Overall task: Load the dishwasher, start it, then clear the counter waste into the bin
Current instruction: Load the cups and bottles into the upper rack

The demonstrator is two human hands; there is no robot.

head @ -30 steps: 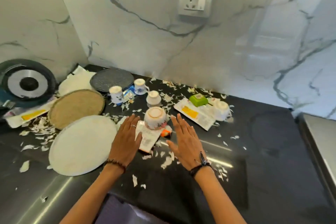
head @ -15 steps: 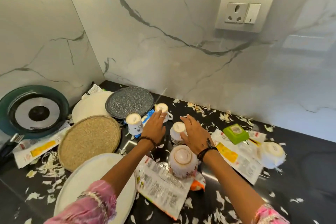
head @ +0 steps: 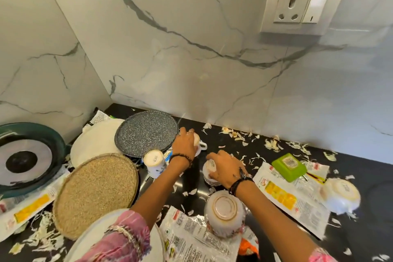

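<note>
Black stone counter under marble walls; at frame centre our left hand curls over the upturned white handled cup; our right hand, lower right of it, grips the inverted patterned cup; both sit directly beneath our fingers, axes upright.

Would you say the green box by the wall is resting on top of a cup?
No, the green box lies on a printed wrapper on the black counter, apart from the cups.
</note>
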